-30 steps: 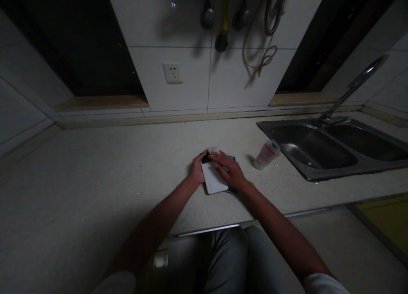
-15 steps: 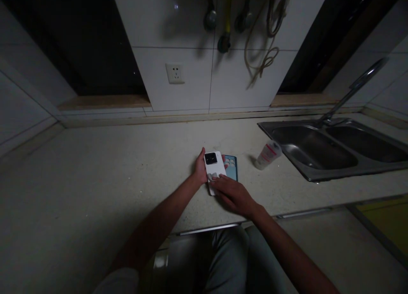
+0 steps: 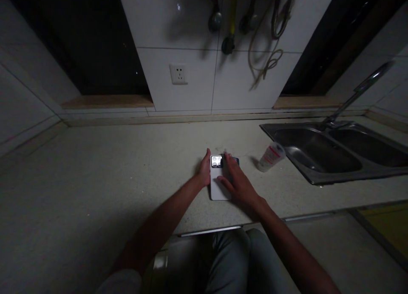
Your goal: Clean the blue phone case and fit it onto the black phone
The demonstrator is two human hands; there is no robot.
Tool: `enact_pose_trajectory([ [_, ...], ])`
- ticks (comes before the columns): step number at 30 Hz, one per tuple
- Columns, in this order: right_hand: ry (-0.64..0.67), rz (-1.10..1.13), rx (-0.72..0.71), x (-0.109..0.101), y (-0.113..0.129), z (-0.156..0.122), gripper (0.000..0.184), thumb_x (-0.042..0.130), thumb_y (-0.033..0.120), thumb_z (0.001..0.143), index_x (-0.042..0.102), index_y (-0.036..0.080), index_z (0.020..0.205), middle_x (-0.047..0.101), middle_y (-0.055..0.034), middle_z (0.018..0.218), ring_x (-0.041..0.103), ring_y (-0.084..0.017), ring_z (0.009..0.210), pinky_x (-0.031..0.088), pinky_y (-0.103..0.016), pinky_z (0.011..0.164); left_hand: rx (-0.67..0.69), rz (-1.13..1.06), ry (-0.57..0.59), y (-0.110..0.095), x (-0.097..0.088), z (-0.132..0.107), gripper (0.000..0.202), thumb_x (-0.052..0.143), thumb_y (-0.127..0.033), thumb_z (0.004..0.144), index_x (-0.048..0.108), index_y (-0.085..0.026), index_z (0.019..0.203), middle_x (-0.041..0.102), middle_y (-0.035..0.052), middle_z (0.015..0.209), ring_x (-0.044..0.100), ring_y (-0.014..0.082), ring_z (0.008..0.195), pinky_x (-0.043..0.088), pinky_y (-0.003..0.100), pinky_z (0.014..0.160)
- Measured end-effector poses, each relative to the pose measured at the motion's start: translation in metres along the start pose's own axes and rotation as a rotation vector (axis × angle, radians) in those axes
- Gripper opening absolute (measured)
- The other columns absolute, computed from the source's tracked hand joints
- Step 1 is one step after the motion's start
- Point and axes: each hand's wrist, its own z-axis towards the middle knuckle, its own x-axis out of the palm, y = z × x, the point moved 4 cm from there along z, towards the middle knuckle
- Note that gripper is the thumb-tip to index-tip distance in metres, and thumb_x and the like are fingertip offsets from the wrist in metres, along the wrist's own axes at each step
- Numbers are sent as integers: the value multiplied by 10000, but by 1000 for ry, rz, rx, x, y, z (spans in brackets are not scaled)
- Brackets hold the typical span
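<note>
My left hand (image 3: 204,172) holds the white smartphone (image 3: 219,192) along its left edge, camera module (image 3: 217,161) facing up, over the bench (image 3: 134,166); I can't tell whether it rests there. I judge that this grip steadies it against my right hand (image 3: 240,184), which lies across its right side, thumb spread from the fingers; whether those pinch anything, I can't tell. The plastic cup (image 3: 271,157) stands apart, probably clear of my wrist.
</note>
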Motion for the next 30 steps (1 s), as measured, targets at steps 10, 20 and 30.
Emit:
enact_pose_trajectory([
  [10, 123, -94, -172, 23, 21, 16, 919, 546, 395, 993, -78, 151, 1621, 233, -247, 1645, 224, -364, 1534, 314, -626, 1202, 21, 1, -25, 3, 7, -8, 808, 262, -732, 950, 662, -99, 1252, 750, 187, 994, 718, 313, 1002, 534, 464, 948],
  [20, 193, -117, -316, 18, 34, -39, 885, 510, 458, 1008, -27, 110, 1620, 353, -245, 1595, 320, -331, 1504, 394, -582, 1174, 30, 38, -43, -2, -1, -5, 820, 250, -728, 944, 650, -77, 1241, 737, 193, 849, 732, 306, 791, 576, 495, 808],
  [30, 82, -140, -153, 3, 3, -44, 885, 508, 439, 1012, -78, 181, 1623, 258, -213, 1639, 324, -347, 1497, 362, -613, 1183, 71, 213, -25, 0, -4, 1, 726, 291, -681, 976, 687, -101, 1158, 751, 137, 856, 708, 217, 710, 551, 334, 729],
])
